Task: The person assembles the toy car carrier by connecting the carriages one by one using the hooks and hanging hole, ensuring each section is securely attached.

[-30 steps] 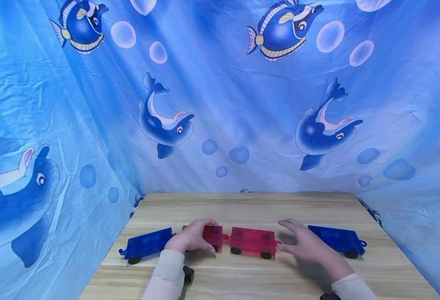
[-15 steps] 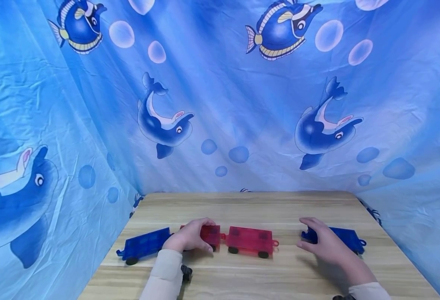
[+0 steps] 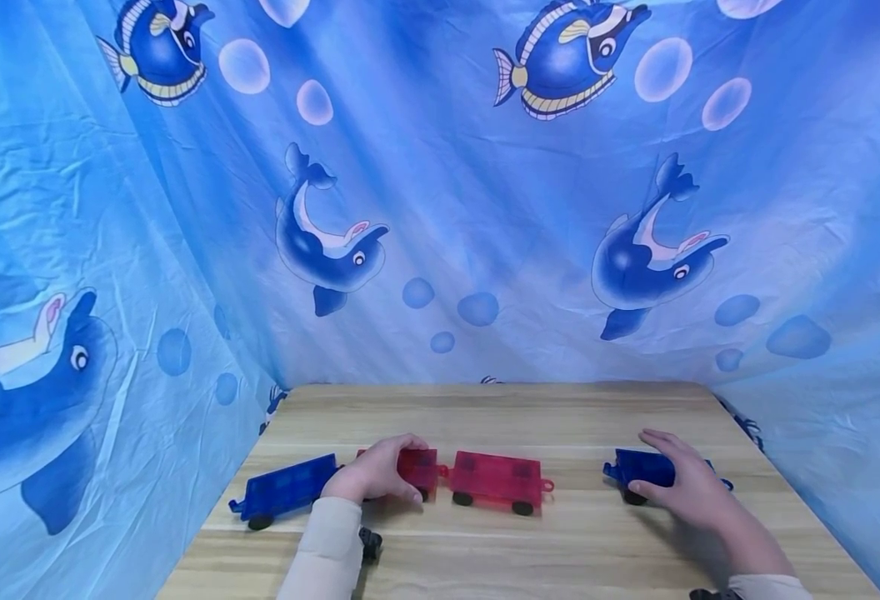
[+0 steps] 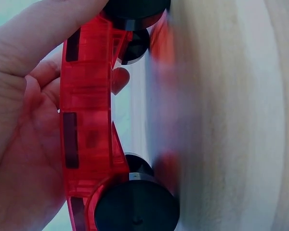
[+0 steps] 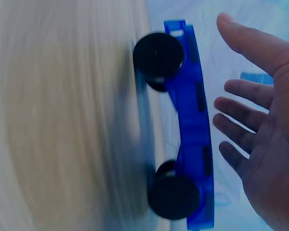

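My left hand (image 3: 377,473) grips a translucent red toy train car (image 3: 419,468) from above. In the left wrist view the thumb lies along the near side of this red car (image 4: 86,96), and a fingertip shows past its far side. A second red car (image 3: 496,477) is hooked to its right end. My right hand (image 3: 687,483) hovers over a blue train car (image 3: 644,468) on the right, covering part of it. The right wrist view shows straight, spread fingers (image 5: 241,113) apart from this blue car (image 5: 195,130), which stands on black wheels.
Another blue car (image 3: 290,488) stands at the left end, angled, its right end near my left hand. All the cars are on a wooden table (image 3: 485,417). A blue sea-print cloth (image 3: 440,208) hangs behind and at both sides.
My right hand has moved right, away from the second red car's end hook, to above the right blue car. My left hand stays on its red car.
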`<state>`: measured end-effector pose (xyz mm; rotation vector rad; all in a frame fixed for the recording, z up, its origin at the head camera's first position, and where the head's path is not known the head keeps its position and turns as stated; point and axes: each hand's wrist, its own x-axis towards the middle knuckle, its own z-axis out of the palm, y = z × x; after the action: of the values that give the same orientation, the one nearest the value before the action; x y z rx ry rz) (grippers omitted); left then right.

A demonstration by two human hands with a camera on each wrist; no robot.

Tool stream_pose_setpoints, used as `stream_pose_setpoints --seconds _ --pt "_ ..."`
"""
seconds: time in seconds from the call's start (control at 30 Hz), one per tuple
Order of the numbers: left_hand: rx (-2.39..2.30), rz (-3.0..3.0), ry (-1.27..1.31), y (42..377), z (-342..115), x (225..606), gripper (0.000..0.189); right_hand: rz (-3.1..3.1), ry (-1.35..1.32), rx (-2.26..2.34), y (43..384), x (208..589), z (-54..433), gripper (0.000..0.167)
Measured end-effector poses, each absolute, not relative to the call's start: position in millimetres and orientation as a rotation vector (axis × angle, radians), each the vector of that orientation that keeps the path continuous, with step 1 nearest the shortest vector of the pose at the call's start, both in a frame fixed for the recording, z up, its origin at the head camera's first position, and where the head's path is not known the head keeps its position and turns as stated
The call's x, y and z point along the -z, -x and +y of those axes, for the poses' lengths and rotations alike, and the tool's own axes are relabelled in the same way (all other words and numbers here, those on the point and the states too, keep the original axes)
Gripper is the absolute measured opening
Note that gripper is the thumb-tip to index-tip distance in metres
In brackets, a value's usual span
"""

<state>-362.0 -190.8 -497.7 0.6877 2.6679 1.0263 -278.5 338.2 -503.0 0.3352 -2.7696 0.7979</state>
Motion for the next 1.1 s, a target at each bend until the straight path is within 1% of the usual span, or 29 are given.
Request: stream_pose_setpoints --seconds 0.13,0.2,0.4,0.63,1.1 --pt "-1.035 2.66 -0.671 362 -191 497 0.079 -2.781 -0.328 -0.713 280 509 348 0.097" --pt "-1.039 2.659 -0.673 362 -192 496 0.079 -2.781 -0.338 -0.689 281 513 351 0.098" --pt "-1.016 2.67 -0.68 363 -193 498 0.078 -2.812 -0.317 -0.625 284 520 353 0.093" --pt "-1.039 2.67 -0.663 364 -194 501 0.083 -2.804 -0.337 -0.624 285 520 351 0.084" --pt "-1.052 2.762 -0.658 357 -180 499 0.081 -2.87 -0.338 -0.65 285 517 338 0.084"
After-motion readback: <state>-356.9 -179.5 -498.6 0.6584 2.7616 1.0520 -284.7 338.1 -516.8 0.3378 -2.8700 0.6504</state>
